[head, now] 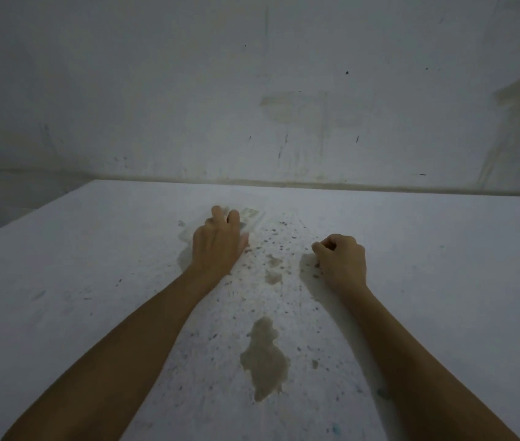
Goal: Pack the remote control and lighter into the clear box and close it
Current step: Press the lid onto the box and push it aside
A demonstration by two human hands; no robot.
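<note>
A clear box [257,218] lies on the white table [93,281], left of centre and towards the far edge. My left hand [220,243] rests palm down on top of it, the fingers curled over its far side. Something pale with buttons, probably the remote control [250,214], shows through the clear plastic just right of my fingers. My right hand [343,261] sits on the table to the right of the box, curled into a fist with the thumb against the forefinger. Nothing shows inside the fist. I see no lighter.
The tabletop carries dark specks and several brownish stains, the largest one [265,358] between my forearms. A stained white wall [252,90] rises just behind the table's far edge [284,183]. The table's left edge runs diagonally at the left.
</note>
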